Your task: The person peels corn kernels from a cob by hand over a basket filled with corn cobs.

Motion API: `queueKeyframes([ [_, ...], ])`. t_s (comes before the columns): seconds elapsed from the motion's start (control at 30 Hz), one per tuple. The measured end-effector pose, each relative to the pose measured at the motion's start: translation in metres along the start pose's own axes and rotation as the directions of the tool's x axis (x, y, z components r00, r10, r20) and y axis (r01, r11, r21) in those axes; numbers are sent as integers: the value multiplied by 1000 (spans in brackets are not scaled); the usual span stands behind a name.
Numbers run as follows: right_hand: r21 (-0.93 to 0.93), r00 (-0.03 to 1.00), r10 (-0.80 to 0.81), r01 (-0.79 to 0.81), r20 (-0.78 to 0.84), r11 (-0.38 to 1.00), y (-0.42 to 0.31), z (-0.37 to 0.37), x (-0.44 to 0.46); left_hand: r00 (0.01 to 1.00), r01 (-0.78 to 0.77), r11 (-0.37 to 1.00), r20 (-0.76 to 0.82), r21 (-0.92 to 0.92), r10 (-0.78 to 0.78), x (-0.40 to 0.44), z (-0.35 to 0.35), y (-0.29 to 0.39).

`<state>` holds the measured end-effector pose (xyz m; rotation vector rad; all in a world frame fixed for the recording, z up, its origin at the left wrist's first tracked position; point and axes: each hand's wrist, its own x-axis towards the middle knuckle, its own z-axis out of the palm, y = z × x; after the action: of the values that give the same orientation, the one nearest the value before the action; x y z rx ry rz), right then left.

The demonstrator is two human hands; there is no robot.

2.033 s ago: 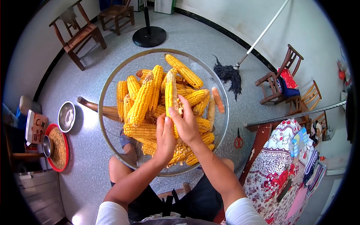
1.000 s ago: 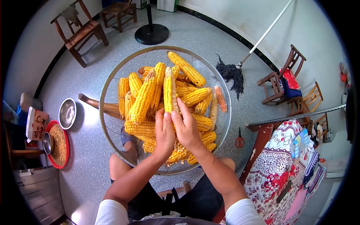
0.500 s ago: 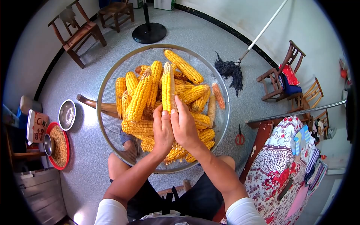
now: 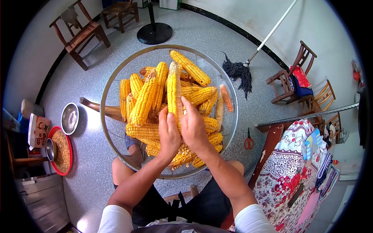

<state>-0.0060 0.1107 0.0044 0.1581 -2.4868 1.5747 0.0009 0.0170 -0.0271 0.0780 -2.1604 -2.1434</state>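
Observation:
Upright between my hands is a yellow corn cob point(image 4: 173, 87), its right side partly stripped of kernels. My left hand point(image 4: 169, 134) is closed round its lower left side. Against the right side presses my right hand point(image 4: 193, 126), fingers together. Beneath them a round mesh sieve point(image 4: 112, 145) with a metal rim bears several yellow cobs point(image 4: 145, 101). Loose kernels point(image 4: 180, 160) lie near my wrists. A bare reddish cob point(image 4: 226, 98) and a pale stripped cob point(image 4: 219, 113) rest at the sieve's right.
At left are a metal bowl point(image 4: 70, 119) and a red basin point(image 4: 69, 163) of grain. Scissors point(image 4: 249, 143) and a mop point(image 4: 239, 73) lie to the right, beside a bed with a floral cover point(image 4: 283, 174). Wooden chairs point(image 4: 83, 35) stand behind, near a black round base point(image 4: 154, 33).
The thumbs have moved down from the cob's face, and more of its lower part shows between my hands. A wider stripped strip now faces up. The view has shifted slightly.

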Motion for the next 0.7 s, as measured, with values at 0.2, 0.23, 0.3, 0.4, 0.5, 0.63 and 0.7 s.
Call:
queueKeyframes([
  [0.2, 159, 987, 155, -158, 27, 975, 11, -6, 3, 967, 255, 909, 73, -329, -245, 5, -11, 4],
  [0.23, 159, 987, 155, -158, 35, 975, 10, -5, 2, 949, 315, 905, 74, -285, -307, 6, -14, 15],
  [0.3, 309, 974, 214, -225, 69, 924, 9, -3, 0, 952, 305, 902, 78, -305, -296, 8, -13, 10],
  [0.4, 415, 980, 185, -201, 78, 887, -6, 0, -4, 968, 252, 923, 64, -290, -244, 7, -9, 6],
  [0.5, 239, 987, 111, -136, 116, 962, -6, 6, -8, 963, 268, 886, 75, -377, -259, 6, -7, 1],
  [0.63, 57, 997, -1, -3, 73, 998, 1, 9, -9, 970, 241, 917, 38, -317, -242, 6, -8, -5],
  [0.7, 27, 998, -28, 26, 59, 999, 1, 10, -10, 981, 193, 951, 21, -241, -194, 7, -8, -8],
])
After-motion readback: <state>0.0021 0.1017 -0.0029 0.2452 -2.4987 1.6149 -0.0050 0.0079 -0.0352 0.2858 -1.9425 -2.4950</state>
